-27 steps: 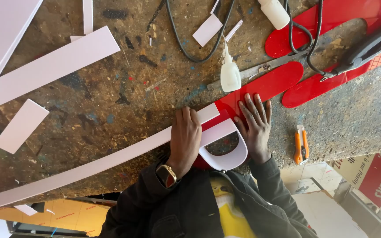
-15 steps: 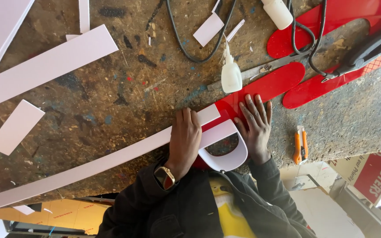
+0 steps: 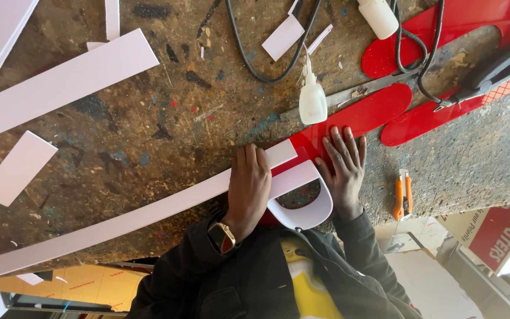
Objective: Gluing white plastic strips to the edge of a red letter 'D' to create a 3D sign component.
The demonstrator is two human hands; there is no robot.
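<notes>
Both hands pressed flat on a long white strip where it meets a red panel.

The long white strip (image 3: 119, 218) runs lengthwise from lower left to upper right across the workbench (image 3: 166, 130), its near end lying on the red panel (image 3: 358, 115). The left hand (image 3: 250, 188) lies palm-down on that end, fingers together, clasping nothing. The right hand (image 3: 345, 165) rests just beside it on the panel, fingers spread, also clasping nothing. The white curved piece (image 3: 317, 210) sits between the wrists, possibly joined to the strip. A glue bottle (image 3: 312, 101) stands nearer the right hand.
</notes>
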